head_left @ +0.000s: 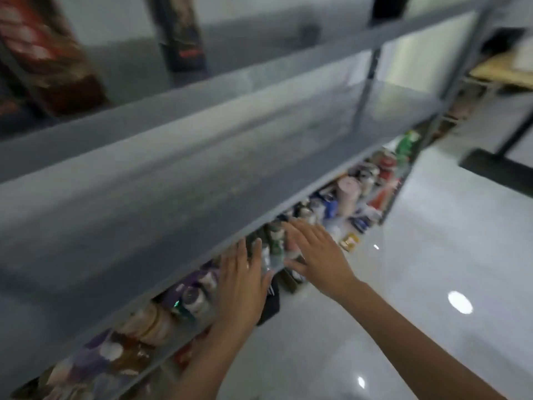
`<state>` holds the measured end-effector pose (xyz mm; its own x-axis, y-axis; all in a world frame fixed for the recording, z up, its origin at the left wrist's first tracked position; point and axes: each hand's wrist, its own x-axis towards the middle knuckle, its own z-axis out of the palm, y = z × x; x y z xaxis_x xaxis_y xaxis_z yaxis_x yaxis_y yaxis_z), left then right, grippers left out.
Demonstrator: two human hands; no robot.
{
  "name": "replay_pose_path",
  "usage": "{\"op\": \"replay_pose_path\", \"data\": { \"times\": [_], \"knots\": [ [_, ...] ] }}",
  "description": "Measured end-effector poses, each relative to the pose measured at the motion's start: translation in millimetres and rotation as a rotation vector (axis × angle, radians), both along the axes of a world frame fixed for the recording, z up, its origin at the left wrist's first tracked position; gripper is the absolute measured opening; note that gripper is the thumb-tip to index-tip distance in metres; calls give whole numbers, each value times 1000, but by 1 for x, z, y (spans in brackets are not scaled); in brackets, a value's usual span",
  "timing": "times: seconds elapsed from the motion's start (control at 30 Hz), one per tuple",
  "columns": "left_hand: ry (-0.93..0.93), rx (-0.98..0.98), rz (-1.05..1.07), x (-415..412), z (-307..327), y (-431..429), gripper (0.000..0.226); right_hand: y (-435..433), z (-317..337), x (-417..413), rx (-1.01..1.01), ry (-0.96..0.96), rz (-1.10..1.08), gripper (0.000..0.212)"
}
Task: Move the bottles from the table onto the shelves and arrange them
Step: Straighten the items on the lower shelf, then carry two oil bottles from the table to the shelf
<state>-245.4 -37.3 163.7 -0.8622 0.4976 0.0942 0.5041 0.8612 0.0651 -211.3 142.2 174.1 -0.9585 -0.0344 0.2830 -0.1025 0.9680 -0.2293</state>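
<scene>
Bottles [196,298] crowd the low shelf [161,362] in a long row that runs off to the right under the middle shelf [202,183]. Both arms reach forward and down to this row from the bottom of the view. The left hand [242,287] is held flat, back up, with its fingers straight and close together, pointing in under the edge of the middle shelf, thumb out to the right. The right hand [317,255] lies just beside it, palm down, with its fingers spread wide and stretched toward the row. Neither hand is curled round anything. Between the two hands stands a green bottle [274,243] with a pale label; the blur makes it hard to say whether either hand touches it.

The row is mixed: caps and labels in purple, amber, blue, red and green, with a pink bottle [349,194] farther right. All stand upright as far as the blur allows. The middle shelf shows as a broad grey board. On the top shelf [173,105] stand a tall red pack [43,53] and a dark pack [181,33]. To the right lies a glossy white floor [403,269].
</scene>
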Motion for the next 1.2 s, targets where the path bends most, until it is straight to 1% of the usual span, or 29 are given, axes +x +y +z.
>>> {"op": "replay_pose_path", "data": {
  "times": [0.1, 0.13, 0.2, 0.23, 0.33, 0.37, 0.43, 0.5, 0.63, 0.73, 0.87, 0.97, 1.07, 1.2],
  "knots": [
    [-66, -65, -212, 3, -18, 21, 68, 19, -35, 59, -10, -210, -249, 67],
    [-72, -80, -282, 3, -21, 25, 66, 20, -44, 80, -42, -273, -345, 68],
    [-70, -104, -435, 1, -31, 32, 56, 14, -58, 120, -127, -369, -546, 66],
    [-82, -126, -508, 1, -35, 35, 53, 7, -65, 138, -155, -392, -653, 65],
    [-175, -220, -703, 6, -47, 39, 62, -30, -80, 187, -240, -405, -935, 73],
    [-190, -245, -772, 10, -52, 40, 63, -44, -83, 201, -270, -414, -1019, 73],
    [-195, -246, -915, 23, -63, 43, 61, -75, -86, 230, -328, -435, -1184, 65],
    [-210, -194, -1033, 44, -69, 46, 58, -106, -86, 258, -367, -423, -1346, 64],
    [-246, -230, -1319, 101, -69, 56, 65, -163, -82, 313, -455, -389, -1649, 62],
    [-271, -279, -1501, 152, -63, 65, 64, -201, -75, 351, -493, -372, -1841, 64],
    [-288, -309, -1697, 222, -55, 68, 63, -242, -64, 396, -567, -229, -2062, 62],
    [-316, -315, -1783, 273, -49, 63, 64, -265, -57, 430, -613, -163, -2198, 62],
    [-364, -304, -1837, 324, -43, 58, 69, -284, -51, 465, -701, -118, -2288, 65],
    [-417, -209, -1928, 388, -29, 51, 77, -299, -45, 517, -808, -5, -2351, 68]
  ]
}}
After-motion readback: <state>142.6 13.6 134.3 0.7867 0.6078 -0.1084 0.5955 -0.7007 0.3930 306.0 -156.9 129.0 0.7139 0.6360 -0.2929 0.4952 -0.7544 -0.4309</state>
